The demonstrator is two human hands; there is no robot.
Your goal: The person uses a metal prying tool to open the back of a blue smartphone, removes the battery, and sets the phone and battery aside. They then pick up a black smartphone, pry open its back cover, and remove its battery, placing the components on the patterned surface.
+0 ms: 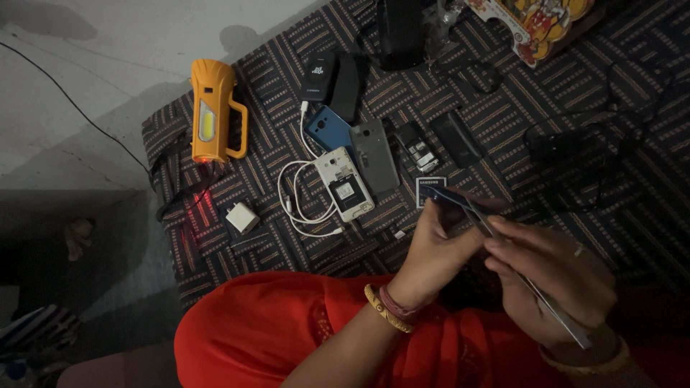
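Note:
My left hand [438, 248] grips the upper end of a thin dark phone [460, 205] seen edge-on, fingers curled round it. My right hand [557, 276] closes on the lower part of the same phone, whose edge runs down past my wrist. Both hands hover above a patterned dark mat [575, 93]. Just beyond them lie an opened white phone [345, 183] without its back, a grey back cover [374, 154], a blue phone [327, 129] and a small dark battery [430, 188].
An orange torch [212, 111] lies at the mat's left edge, a white charger plug [242, 217] and white cable [298, 201] near it. Dark phones [320, 75] and a keypad handset [417, 147] lie farther back. Black cables [575, 158] sprawl at right. My red-clad knee [273, 330] fills the bottom.

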